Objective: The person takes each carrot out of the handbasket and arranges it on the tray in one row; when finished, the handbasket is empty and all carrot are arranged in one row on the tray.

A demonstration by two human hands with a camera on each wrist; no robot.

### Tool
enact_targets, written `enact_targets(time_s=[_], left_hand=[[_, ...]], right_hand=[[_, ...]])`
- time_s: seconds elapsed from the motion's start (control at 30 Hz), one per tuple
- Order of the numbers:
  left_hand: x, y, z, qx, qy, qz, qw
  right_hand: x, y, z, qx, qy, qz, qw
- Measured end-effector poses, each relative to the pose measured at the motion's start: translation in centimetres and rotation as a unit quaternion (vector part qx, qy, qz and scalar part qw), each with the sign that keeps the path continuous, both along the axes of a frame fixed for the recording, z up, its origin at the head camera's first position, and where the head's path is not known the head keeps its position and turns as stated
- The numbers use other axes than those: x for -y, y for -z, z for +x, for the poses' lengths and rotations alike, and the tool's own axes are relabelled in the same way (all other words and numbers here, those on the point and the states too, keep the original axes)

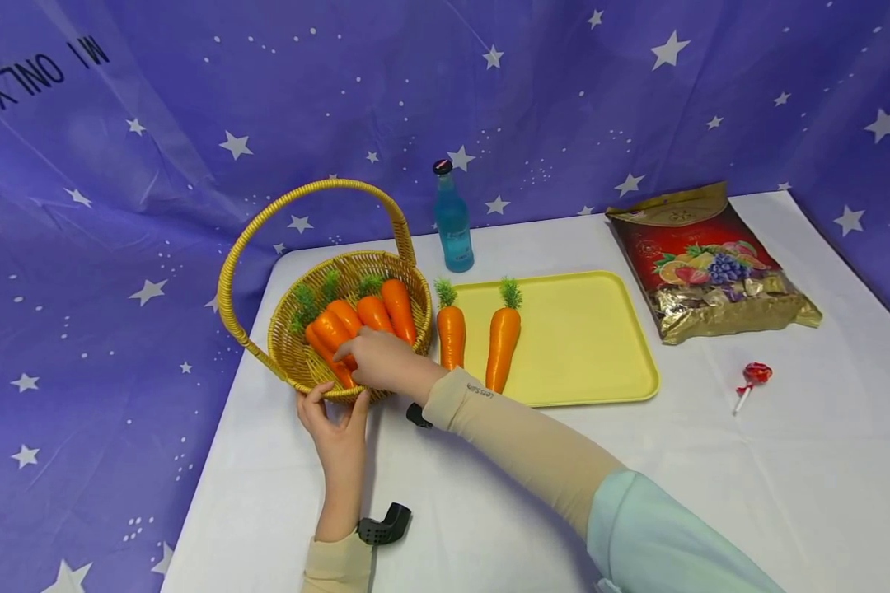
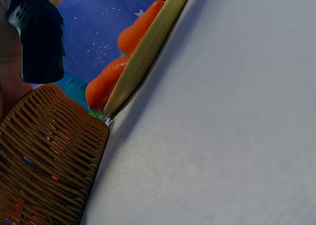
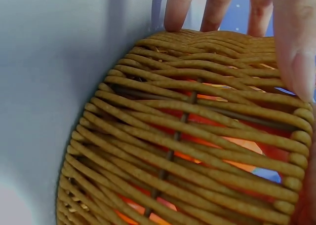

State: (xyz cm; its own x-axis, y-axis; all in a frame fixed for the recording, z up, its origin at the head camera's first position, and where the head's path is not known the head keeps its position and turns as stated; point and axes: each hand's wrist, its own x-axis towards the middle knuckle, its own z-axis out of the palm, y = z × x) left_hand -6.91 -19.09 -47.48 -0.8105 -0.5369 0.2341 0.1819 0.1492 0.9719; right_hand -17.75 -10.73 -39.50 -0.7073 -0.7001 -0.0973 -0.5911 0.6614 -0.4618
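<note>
A yellow wicker basket (image 1: 278,350) with a tall arched handle stands at the table's left, holding several orange carrots (image 1: 398,309) with green tops. My left hand (image 1: 335,428) holds the basket at its near rim; in the right wrist view its fingers (image 3: 217,10) lie against the woven wall. Inside the basket, my right hand (image 1: 386,360) grips a carrot (image 1: 334,329), the index finger bent over it; its other fingertips are hidden. To the right, two carrots (image 1: 503,342) lie on the left part of a yellow tray (image 1: 578,346), tops pointing away.
Behind the tray stands a bottle of blue drink (image 1: 454,222). A red and gold candy bag (image 1: 715,268) lies at the back right, with a red lollipop (image 1: 756,375) in front of it. A purple starry cloth (image 1: 564,107) hangs behind the white table.
</note>
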Motion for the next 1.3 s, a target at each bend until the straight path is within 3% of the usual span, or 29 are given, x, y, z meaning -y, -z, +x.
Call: enact_targets(time_s=[0.43, 0.6, 0.8, 0.9, 1.07, 1.3], left_hand=[[-0.2, -0.2, 0.0, -0.007, -0.002, 0.005, 1.0000], [-0.3, -0.3, 0.0, -0.002, 0.000, 0.018, 0.9998], [-0.7, -1.8, 0.4, -0.003, 0.009, 0.030, 0.9995], [-1.1, -2.7, 0.6, 0.003, 0.009, 0.021, 0.9997], [-1.2, -3.0, 0.8, 0.006, 0.006, 0.005, 1.0000], [-0.9, -2.7, 0.7, 0.003, 0.008, 0.000, 1.0000]], right_hand=[[0.6, 0.2, 0.0, -0.030, -0.001, 0.008, 0.9995], [0.8, 0.5, 0.0, -0.039, 0.019, -0.006, 0.9990], [0.9, 0.5, -0.2, -0.039, 0.036, -0.030, 0.9982], [0.7, 0.4, -0.3, -0.041, 0.037, -0.052, 0.9971], [-0.1, -0.1, -0.7, -0.022, 0.048, -0.120, 0.9914], [-3.9, -2.9, -0.1, -0.019, 0.063, -0.205, 0.9766]])
